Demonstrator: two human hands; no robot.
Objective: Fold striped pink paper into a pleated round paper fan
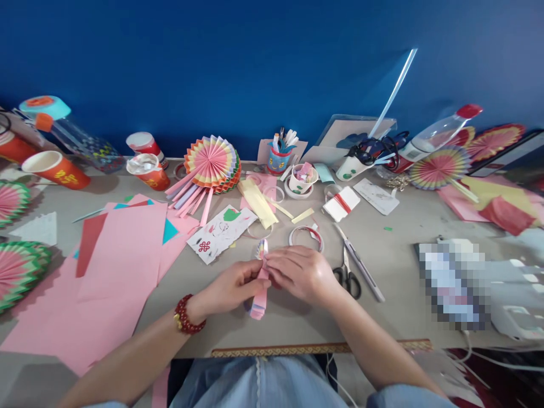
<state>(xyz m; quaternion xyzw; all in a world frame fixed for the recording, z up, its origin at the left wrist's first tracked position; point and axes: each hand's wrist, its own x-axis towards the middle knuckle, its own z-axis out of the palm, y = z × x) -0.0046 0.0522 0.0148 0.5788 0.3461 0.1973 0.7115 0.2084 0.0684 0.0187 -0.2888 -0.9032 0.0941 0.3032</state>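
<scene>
Near the front middle of the table, a narrow folded paper strip (pixel 258 305), pink with some pale purple, stands between my hands. My left hand (pixel 236 285), with a red bead bracelet at the wrist, pinches the strip from the left. On the other side my right hand (pixel 300 272) has its fingers together against the strip's upper part. Its fingertips partly cover the folds. Just beyond the hands lies a tape roll (pixel 306 238). Black-handled scissors (pixel 348 279) and a grey-white cutter (pixel 361 263) are to the right.
Pink paper sheets (pixel 123 249) spread over the left side. Folded paper fans (pixel 210 161) lie at the back, near orange cups (pixel 148 171) and a pen cup (pixel 279 158). A printed card (pixel 221 229) sits ahead of my left hand. At the right is a phone (pixel 451 283).
</scene>
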